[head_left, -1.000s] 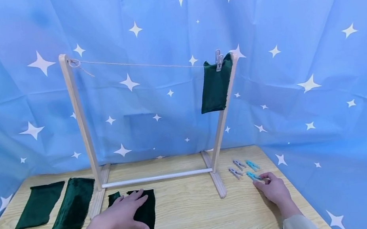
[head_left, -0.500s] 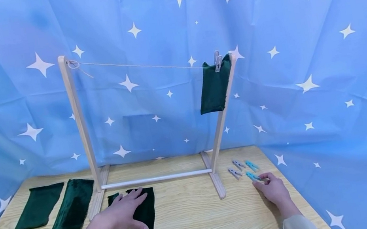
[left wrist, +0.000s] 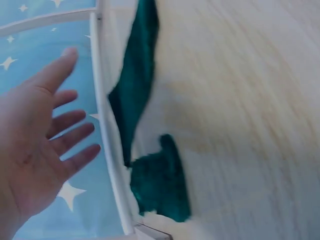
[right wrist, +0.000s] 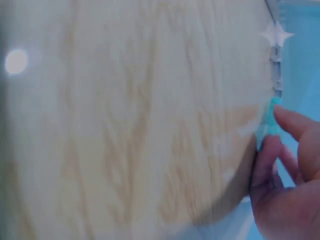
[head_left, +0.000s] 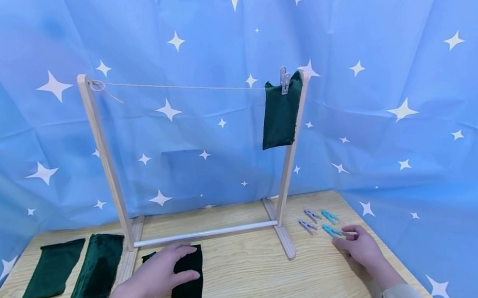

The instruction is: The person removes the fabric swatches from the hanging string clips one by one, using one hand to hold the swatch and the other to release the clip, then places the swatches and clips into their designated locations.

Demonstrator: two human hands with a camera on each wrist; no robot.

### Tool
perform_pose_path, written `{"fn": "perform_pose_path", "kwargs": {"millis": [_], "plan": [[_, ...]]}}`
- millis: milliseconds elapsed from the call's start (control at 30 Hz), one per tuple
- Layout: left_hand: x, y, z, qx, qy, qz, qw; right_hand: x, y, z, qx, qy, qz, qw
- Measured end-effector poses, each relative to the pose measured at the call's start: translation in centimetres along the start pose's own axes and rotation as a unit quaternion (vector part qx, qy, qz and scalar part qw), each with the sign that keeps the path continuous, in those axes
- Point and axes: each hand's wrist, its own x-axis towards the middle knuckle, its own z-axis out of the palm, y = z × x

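Left hand (head_left: 161,276) lies lower left of centre in the head view, fingers curling over the top edge of the dark green cloth (head_left: 187,288) on the table (head_left: 252,292) – looks like a loose grasp, tho the blurred wrist view shows the palm spread, so grip isn't firm. Right hand (head_left: 361,248), lower right, pinches the nearest blue clothespin (head_left: 331,231) w/ fingertips; other pins (head_left: 312,216) lie just beside. Risks, as I judge: slick velvet could slide out of that light hold or unfold; peg may skid off toward the table's right edge; reaching up could tug the thin string (head_left: 182,86) & tip the wooden rack (head_left: 104,160), dropping the hung cloth (head_left: 281,111). No brands, labels or writing visible – only white stars on the backdrop (head_left: 418,63).
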Motion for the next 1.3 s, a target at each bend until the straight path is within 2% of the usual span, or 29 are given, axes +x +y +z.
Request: {"fn": "perform_pose_path", "kwargs": {"millis": [133, 233, 367, 467, 600, 933, 1067, 1300], "plan": [[0.2, 1.3, -0.6, -0.004, 0.054, 0.026, 0.9982, -0.6, -1.0, -0.6, 0.044, 0.001, -0.009, 0.999], [0.5, 2.5, -1.2, -0.022, 0.078, 0.042, 0.9958, -1.2, -2.8, -1.5, 0.046, 0.015, -0.033, 0.998], [1.3, 4.6, -2.2, -0.049, 0.098, 0.081, 0.9907, -2.2, -6.6, -3.4, 0.027, 0.024, -0.084, 0.996], [2.1, 6.4, -3.2, -0.055, 0.108, 0.109, 0.9866, -2.8, -9.8, -5.1, 0.018, 0.027, -0.126, 0.992], [3.2, 8.6, -4.4, -0.054, 0.113, 0.123, 0.9845, -3.6, -13.8, -7.1, 0.015, 0.041, -0.176, 0.983], [5.8, 13.0, -6.3, -0.07, 0.12, 0.181, 0.9735, -4.6, -22.1, -10.1, 0.015, 0.065, -0.25, 0.966], [7.2, 14.4, -7.0, -0.083, 0.123, 0.182, 0.9721, -4.9, -25.0, -10.7, -0.001, 0.083, -0.269, 0.959], [10.1, 16.2, -8.4, -0.135, 0.136, 0.144, 0.9709, -5.4, -29.7, -11.2, 0.0, 0.097, -0.311, 0.945]]}}
